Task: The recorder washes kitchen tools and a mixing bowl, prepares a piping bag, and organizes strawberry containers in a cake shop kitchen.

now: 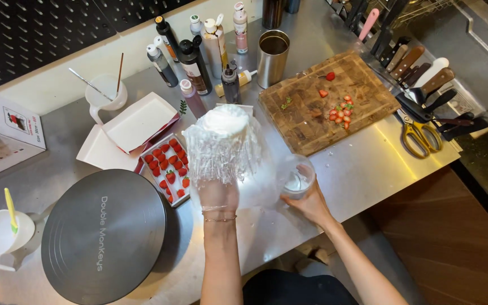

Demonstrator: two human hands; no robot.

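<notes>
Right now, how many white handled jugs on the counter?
2. One white jug sits at the near left corner with a yellow stick in it; the other white jug stands at the back left beside the open white box, holding two utensils. None seems hidden.

Bare worktop (362, 169) right of the hands gives passage; strawberry tray (169, 167) and round turntable (104, 234) block left, bottles (196, 62) and cutting board (327, 100) behind.
</notes>
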